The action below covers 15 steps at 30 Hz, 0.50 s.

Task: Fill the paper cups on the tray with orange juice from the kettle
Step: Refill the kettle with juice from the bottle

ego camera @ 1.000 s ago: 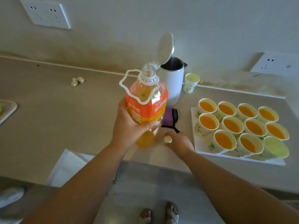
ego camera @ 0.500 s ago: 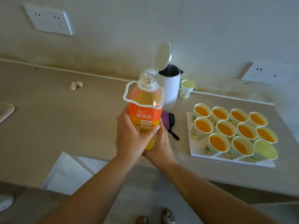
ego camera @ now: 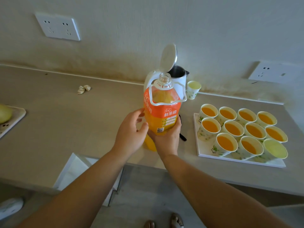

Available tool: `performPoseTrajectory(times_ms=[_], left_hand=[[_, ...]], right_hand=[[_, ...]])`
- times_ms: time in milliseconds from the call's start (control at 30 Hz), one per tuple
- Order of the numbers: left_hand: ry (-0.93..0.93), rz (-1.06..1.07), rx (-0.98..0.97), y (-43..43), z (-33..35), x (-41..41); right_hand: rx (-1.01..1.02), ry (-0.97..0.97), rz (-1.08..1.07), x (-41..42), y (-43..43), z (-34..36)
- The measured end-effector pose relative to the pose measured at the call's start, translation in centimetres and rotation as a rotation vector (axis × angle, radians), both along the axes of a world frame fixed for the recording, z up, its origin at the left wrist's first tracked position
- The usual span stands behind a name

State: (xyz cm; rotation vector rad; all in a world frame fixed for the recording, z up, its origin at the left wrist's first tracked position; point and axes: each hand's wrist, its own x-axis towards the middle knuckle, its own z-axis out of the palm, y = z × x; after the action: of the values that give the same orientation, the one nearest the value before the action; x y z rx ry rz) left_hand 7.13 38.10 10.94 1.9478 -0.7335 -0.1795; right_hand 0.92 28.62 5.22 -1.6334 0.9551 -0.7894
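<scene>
An uncapped orange juice bottle with a white carry handle stands upright in front of the white kettle, whose lid is flipped up. My right hand grips the bottle's lower front. My left hand is at its left side, fingertips and thumb touching it, palm off it. To the right, a white tray carries several paper cups full of orange juice. The cup at its front right corner looks pale inside. One more pale cup stands beside the kettle.
A crumpled scrap lies on the counter at the back left. A tray with a yellow fruit is at the far left edge. White paper hangs over the counter's front edge. A black strap shows behind my right hand.
My right hand left the small cap on the counter and came round the bottle's lower front. My left hand's grip has loosened to fingertips. The bottle has turned, its label now facing me.
</scene>
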Motion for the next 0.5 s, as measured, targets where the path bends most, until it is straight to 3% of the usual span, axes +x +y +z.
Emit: performPoseTrajectory(times_ms=[67, 167, 267, 400, 500], left_hand=[[-0.114, 0.013, -0.052, -0.1, 0.8, 0.6], [-0.460, -0.018, -0.093, -0.7, 3.1, 1.1], [-0.681, -0.054, -0.155, -2.0, 6.3, 1.2], [-0.801, -0.099, -0.241, -4.3, 9.6, 1.5], [-0.845, 0.027, -0.204, -6.0, 11.6, 1.6]], right_hand=[[-0.012, 0.024, 0.040, -0.3, -0.8, 0.3], [-0.084, 0.053, 0.104, -1.2, -1.9, 1.8], [-0.173, 0.073, 0.167, -1.8, -3.5, 4.8], [-0.275, 0.133, 0.226, -2.9, -6.1, 9.4], [-0.403, 0.215, 0.263, -3.7, -8.5, 11.9]])
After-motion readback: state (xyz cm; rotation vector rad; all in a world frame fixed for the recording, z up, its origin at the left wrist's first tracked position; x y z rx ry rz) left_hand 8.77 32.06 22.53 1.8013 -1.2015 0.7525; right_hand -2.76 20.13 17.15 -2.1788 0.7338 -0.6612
